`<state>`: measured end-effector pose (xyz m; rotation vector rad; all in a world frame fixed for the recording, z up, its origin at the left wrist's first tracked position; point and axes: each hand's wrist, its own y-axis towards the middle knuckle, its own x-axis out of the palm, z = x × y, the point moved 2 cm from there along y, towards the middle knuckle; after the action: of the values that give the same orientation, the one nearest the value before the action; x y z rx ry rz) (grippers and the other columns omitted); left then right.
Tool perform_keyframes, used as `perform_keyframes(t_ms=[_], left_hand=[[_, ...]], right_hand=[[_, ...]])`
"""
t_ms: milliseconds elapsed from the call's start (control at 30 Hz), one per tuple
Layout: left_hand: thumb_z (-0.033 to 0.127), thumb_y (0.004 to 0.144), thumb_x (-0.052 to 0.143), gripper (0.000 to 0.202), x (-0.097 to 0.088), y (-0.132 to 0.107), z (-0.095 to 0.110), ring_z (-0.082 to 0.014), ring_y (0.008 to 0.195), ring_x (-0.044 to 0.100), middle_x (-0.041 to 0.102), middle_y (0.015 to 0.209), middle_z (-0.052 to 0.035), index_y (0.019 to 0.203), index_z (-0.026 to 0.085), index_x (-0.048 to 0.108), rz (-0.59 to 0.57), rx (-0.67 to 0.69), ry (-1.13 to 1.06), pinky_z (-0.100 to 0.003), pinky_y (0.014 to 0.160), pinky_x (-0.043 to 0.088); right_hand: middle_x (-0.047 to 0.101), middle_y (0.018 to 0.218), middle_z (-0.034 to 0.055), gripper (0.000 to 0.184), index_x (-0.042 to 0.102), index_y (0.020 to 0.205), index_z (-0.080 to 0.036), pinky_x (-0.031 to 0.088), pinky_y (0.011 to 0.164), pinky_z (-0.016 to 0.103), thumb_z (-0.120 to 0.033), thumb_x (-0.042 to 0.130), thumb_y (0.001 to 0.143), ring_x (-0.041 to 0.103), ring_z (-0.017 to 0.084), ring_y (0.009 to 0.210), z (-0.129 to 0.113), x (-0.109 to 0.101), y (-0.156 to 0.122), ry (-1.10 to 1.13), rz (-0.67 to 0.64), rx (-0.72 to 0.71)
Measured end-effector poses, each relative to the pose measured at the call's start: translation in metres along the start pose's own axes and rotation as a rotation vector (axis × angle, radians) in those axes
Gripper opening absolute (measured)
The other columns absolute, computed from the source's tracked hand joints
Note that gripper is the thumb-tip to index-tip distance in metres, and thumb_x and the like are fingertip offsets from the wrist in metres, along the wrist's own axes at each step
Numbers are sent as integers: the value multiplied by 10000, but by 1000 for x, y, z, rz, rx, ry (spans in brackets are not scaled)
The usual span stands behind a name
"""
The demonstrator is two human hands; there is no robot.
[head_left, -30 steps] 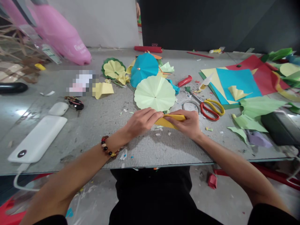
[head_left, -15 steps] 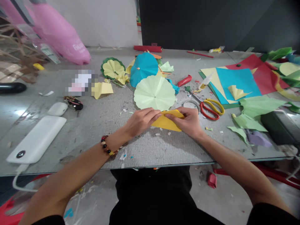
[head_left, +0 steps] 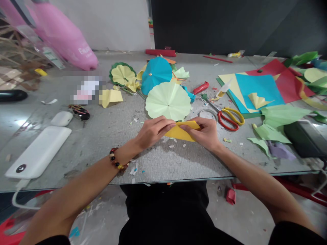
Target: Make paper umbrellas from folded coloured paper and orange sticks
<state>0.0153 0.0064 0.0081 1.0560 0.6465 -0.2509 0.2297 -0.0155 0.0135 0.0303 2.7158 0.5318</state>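
A folded sheet of yellow paper (head_left: pixel 182 133) is held just above the grey table, between my two hands. My left hand (head_left: pixel 155 132) pinches its left end, fingers on top; a beaded bracelet circles that wrist. On the other end, my right hand (head_left: pixel 204 132) grips the paper with the thumb lying across its near face. Right behind the hands lies a pale green scalloped paper disc (head_left: pixel 168 102). A blue pleated paper disc (head_left: pixel 157 75) leans behind it. Scissors (head_left: pixel 227 117) with red and yellow handles rest to the right of my right hand.
Coloured paper sheets (head_left: pixel 259 90) are stacked at the right, near green scraps (head_left: pixel 274 132) and a dark box (head_left: pixel 305 137). A white power bank (head_left: pixel 38 153) with a cable and keys (head_left: pixel 80 111) lie left. A pink bottle (head_left: pixel 68 37) stands behind. A red-handled tool (head_left: pixel 201 87) lies mid-table.
Both hands keep their hold on the yellow paper, which has tilted slightly, its lower right edge a little higher. The rest of the table looks the same.
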Motion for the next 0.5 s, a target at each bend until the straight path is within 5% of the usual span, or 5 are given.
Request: perform_keyframes(t_ms=[333,500], left_hand=[[233,1019,574,144,-1,-2,3,-99,759,675,729,915,-30,1105,184,678,11,39,49,-207,689,515],[251,1034,542,151,-3,2,4,-89,681,644,721,835,-19,1035,171,671,72,-53,81,-195,639,495]], right_hand=[[709,703,-4,162,792,801,-219,459,494,227,-372,819,757,600,113,597,0,0,1,22,-12,-3],[682,689,0,236,760,794,-178,468,490,214,-376,859,713,591,107,593,5,-3,8,97,-67,94]])
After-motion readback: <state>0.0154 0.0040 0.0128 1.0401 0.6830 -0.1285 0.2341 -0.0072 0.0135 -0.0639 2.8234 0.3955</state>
